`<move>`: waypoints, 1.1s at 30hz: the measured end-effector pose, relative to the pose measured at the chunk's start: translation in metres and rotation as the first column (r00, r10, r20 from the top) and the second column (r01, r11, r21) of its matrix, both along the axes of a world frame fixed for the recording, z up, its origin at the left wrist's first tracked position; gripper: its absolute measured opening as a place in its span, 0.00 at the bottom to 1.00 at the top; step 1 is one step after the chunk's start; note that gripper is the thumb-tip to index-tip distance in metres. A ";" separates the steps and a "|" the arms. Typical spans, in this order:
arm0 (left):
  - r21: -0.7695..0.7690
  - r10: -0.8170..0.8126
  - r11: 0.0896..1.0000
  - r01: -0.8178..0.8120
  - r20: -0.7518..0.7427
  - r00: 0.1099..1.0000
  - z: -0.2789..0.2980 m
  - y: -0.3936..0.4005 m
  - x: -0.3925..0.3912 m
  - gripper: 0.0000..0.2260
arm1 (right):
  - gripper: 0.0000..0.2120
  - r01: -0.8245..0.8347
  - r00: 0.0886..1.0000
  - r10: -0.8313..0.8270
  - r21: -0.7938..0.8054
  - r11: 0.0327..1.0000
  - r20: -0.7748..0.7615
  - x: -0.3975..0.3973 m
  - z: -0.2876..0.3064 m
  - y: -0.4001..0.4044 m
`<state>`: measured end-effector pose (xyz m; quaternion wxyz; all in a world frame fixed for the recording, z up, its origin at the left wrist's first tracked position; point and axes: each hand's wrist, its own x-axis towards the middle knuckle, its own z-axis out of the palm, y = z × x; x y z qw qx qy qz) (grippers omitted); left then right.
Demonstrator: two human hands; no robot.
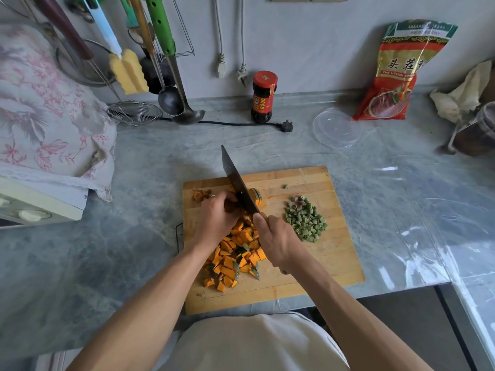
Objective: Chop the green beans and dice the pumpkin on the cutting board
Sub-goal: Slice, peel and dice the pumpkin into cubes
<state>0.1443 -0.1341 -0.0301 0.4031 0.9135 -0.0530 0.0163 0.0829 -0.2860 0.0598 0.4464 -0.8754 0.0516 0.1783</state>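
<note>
Clearly the left hand (217, 210) pins the pumpkin piece (255, 195) steady — the right hand (278, 243) grips the cleaver (238, 183) above, diced cubes (233, 259) cleared aside.

Grey wall (294, 44), marbled grey counter (107, 263)

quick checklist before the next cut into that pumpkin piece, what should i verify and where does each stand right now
1. Right hand grips the cleaver handle firmly: ok.
2. Left hand holds the uncut pumpkin piece steady: ok.
3. Left fingertips tucked away from the blade: cannot tell, the blade and hand hide them.
4. Diced pumpkin clear of the cutting spot: not ok, the pile reaches up under both hands.
5. Chopped green beans out of the way: ok, heaped apart on the right.
6. Cutting board flat on the counter: ok.
</note>
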 end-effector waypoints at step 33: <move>-0.069 -0.022 0.998 0.015 -0.109 0.994 0.021 0.013 -0.012 0.07 | 0.22 0.344 0.901 -0.188 0.381 0.858 -0.392 0.001 0.022 -0.034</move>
